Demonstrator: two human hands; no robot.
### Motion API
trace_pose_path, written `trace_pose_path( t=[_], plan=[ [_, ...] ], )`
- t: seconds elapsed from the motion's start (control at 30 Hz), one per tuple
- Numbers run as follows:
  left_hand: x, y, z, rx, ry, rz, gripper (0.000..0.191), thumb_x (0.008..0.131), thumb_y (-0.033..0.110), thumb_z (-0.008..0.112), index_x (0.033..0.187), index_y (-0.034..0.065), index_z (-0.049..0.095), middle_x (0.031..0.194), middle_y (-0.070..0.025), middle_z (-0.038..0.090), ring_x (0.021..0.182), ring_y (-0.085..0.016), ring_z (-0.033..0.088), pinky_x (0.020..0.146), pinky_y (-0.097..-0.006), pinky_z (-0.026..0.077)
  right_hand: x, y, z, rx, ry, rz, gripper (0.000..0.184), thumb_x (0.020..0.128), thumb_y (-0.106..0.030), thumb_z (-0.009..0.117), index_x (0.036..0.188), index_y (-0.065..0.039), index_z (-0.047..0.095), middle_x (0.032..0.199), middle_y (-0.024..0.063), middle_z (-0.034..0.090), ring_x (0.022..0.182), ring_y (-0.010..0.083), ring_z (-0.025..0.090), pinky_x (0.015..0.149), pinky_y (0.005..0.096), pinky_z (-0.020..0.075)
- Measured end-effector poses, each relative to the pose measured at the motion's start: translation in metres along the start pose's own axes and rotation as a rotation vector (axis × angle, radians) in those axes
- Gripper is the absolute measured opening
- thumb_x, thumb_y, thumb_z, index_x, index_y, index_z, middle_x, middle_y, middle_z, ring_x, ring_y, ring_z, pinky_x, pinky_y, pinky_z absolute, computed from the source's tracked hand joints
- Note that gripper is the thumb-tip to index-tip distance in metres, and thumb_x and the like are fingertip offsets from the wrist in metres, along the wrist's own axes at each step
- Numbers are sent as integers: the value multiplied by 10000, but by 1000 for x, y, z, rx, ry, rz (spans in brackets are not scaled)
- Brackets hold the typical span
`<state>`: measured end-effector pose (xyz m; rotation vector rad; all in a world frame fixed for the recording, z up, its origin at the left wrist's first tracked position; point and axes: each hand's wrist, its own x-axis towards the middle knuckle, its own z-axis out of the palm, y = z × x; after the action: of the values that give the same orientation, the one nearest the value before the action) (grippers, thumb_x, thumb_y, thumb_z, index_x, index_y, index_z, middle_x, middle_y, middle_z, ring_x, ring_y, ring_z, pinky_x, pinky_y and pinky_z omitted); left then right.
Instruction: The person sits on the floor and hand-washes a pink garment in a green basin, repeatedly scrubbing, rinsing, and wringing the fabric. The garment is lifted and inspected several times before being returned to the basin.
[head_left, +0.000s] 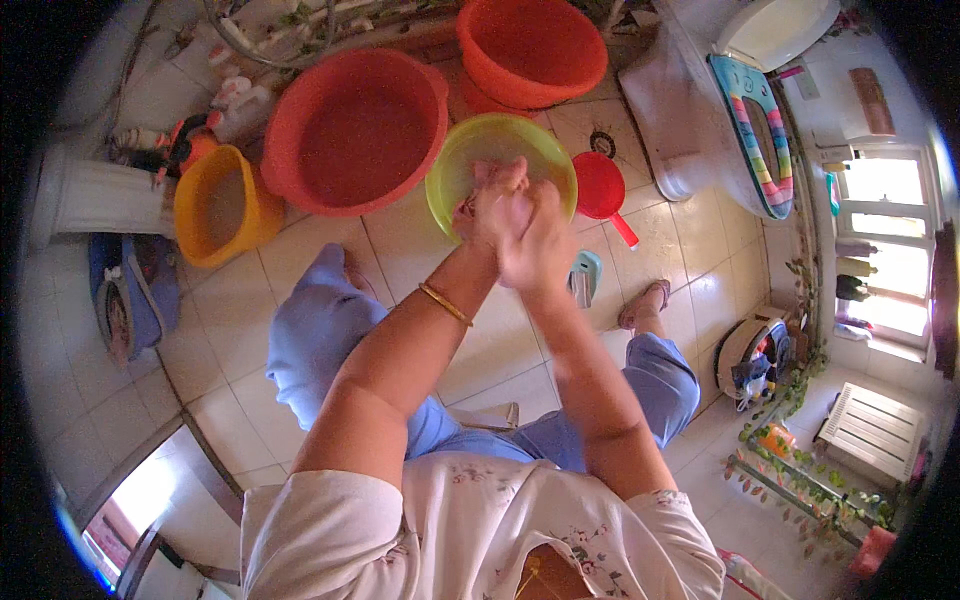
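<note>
My left hand (499, 206), below a wrist with a gold-coloured bangle (445, 304), presses against my right hand (536, 244) over the near side of a yellow-green basin (559, 150). The right hand is blurred. Something pinkish with darker patches (465, 214) shows beside the left hand, low at the basin's rim; it may be cloth. The palms are hidden, so whether either hand grips it is unclear. The basin seems to hold cloudy liquid. Right of the basin, a red plastic dipper (600, 185) lies on the tiled floor, handle towards me.
A large red tub (274, 142) and an orange-red tub (469, 45) stand beyond the basin. A yellow bucket (187, 217) is at left. Near my right foot is a teal-edged object (587, 274). A toilet with a colourful seat (739, 112) is at upper right, a floor drain (602, 144) nearer.
</note>
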<state>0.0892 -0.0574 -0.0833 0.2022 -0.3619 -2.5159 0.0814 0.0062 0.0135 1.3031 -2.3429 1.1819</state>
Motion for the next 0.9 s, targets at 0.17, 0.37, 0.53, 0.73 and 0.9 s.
trace_pose_path(
  t=[0.17,0.37,0.53,0.73,0.9],
  plan=[
    [-17,-11,61,373,444,-20,311,913,411,462,853,109,505,774,-24,506,768,-171,502,650,-331,433,22,35,-10,-108,-312,422,417,789,-436,603,1035,-99,593,922,199,640,789,404,611,690,485,475],
    [-6,-10,-11,36,131,-85,267,889,366,550,789,119,526,752,-10,524,692,-138,506,622,-282,432,-2,-23,-13,-52,-225,316,375,783,-370,613,1016,-76,608,894,218,637,804,419,608,676,482,474],
    [-16,27,82,320,400,-210,201,861,290,628,788,119,553,755,17,543,693,-102,520,637,-254,437,2,142,-31,167,-382,466,310,926,-356,482,908,-83,628,794,145,653,729,317,622,667,381,486],
    [-28,45,71,1146,-85,-79,272,813,225,692,946,10,593,855,-15,597,843,-101,559,776,-269,469,-7,128,-87,943,-284,759,304,979,-335,436,964,-57,559,867,1,558,789,99,526,746,249,442],
    [-27,61,105,1443,-106,-391,169,869,143,616,910,-21,619,869,-16,618,844,-99,568,748,-224,457,2,149,-78,1267,-264,755,286,979,-318,439,999,-57,553,909,11,571,818,102,544,748,265,464]
  ],
)
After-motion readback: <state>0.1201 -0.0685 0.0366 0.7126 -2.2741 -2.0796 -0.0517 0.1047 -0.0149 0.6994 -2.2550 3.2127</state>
